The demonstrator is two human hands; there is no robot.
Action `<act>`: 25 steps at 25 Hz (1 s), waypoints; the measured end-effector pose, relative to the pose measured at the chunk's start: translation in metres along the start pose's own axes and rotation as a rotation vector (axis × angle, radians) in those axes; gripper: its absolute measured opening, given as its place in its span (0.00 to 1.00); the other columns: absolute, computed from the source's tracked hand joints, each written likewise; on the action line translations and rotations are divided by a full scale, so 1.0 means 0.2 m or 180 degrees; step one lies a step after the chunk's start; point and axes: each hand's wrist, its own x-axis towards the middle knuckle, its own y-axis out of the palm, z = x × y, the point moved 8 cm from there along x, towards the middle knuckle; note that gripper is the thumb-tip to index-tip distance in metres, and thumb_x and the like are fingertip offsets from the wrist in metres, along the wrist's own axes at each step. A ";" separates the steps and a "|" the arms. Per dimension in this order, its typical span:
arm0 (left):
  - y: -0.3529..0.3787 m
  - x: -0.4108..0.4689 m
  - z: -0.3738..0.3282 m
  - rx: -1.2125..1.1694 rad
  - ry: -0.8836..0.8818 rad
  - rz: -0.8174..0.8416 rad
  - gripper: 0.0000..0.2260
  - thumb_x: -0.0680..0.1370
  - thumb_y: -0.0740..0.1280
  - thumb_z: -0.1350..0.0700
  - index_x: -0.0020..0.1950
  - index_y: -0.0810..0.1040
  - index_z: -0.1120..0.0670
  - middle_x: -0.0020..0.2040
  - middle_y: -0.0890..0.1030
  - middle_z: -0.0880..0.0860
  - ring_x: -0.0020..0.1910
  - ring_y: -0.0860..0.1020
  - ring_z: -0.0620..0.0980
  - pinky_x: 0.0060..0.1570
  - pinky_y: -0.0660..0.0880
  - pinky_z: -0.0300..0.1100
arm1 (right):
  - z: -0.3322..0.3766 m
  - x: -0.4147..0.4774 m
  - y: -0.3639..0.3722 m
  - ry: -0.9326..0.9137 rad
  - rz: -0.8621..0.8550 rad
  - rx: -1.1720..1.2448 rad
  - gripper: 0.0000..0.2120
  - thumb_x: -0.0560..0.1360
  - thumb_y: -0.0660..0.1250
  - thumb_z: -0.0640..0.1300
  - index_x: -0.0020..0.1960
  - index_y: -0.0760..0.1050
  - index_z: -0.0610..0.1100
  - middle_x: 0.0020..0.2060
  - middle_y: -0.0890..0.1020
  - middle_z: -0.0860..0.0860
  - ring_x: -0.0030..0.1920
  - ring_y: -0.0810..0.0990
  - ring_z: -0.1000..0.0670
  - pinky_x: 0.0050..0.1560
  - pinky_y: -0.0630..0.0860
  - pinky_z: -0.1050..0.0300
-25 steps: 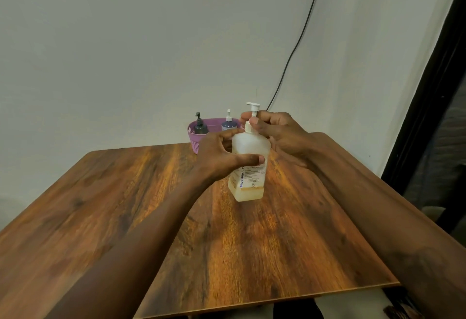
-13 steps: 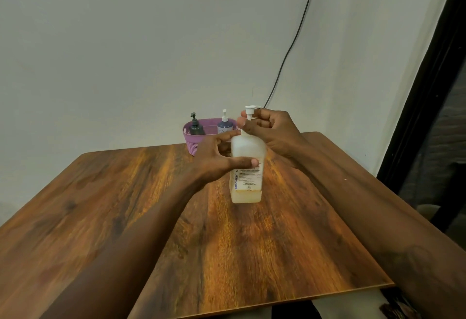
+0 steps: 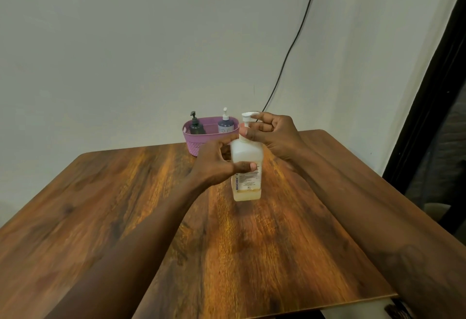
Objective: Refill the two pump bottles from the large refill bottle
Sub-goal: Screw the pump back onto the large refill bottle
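Observation:
The large refill bottle (image 3: 246,182) is white and translucent, with a little yellowish liquid at the bottom and a white pump head. It stands upright on the wooden table (image 3: 126,212). My left hand (image 3: 219,164) wraps around the bottle's body. My right hand (image 3: 274,134) grips the pump collar at the neck. Behind them, a purple basket (image 3: 194,143) holds a dark pump bottle (image 3: 196,125) on the left and a blue-purple pump bottle (image 3: 224,124) with a white pump on the right.
The basket sits at the table's far edge against a pale wall (image 3: 126,53). A black cable (image 3: 292,48) runs down the wall behind the bottle. A dark door frame (image 3: 433,106) stands to the right of the table.
My right hand has turned around the pump collar, its fingers shifting to the right. The bottle and my left hand have stayed in place.

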 end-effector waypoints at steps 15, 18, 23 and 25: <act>0.16 0.51 0.14 0.0475 0.0090 -0.0920 0.07 0.77 0.72 0.56 0.52 0.82 0.58 0.40 0.82 0.48 0.40 0.82 0.48 0.37 0.72 0.29 | -0.05 0.22 0.06 -0.1115 -0.1298 -0.1988 0.32 0.79 0.70 0.35 0.80 0.64 0.43 0.75 0.72 0.47 0.71 0.76 0.47 0.65 0.71 0.63; 0.19 0.70 0.20 0.0304 0.0258 -0.0671 0.15 0.72 0.77 0.51 0.56 0.82 0.55 0.46 0.85 0.45 0.45 0.83 0.42 0.45 0.79 0.31 | -0.12 0.38 -0.11 -0.1089 -0.1478 -0.1799 0.31 0.77 0.75 0.44 0.77 0.69 0.46 0.70 0.79 0.48 0.63 0.79 0.55 0.61 0.74 0.64; 0.30 1.07 0.41 0.0258 0.0066 -0.0315 0.31 0.67 0.80 0.45 0.68 0.77 0.50 0.60 0.84 0.48 0.56 0.83 0.47 0.56 0.82 0.44 | -0.36 0.78 -0.35 -0.0468 -0.1194 -0.1636 0.26 0.73 0.76 0.55 0.69 0.79 0.50 0.62 0.84 0.52 0.60 0.83 0.52 0.62 0.81 0.51; 0.35 1.19 0.48 0.0131 -0.0062 -0.0238 0.32 0.66 0.80 0.42 0.67 0.77 0.50 0.60 0.83 0.48 0.56 0.83 0.48 0.57 0.82 0.47 | -0.42 0.93 -0.43 -0.0403 -0.1159 -0.1533 0.22 0.73 0.78 0.52 0.65 0.82 0.48 0.59 0.86 0.52 0.58 0.84 0.54 0.59 0.82 0.54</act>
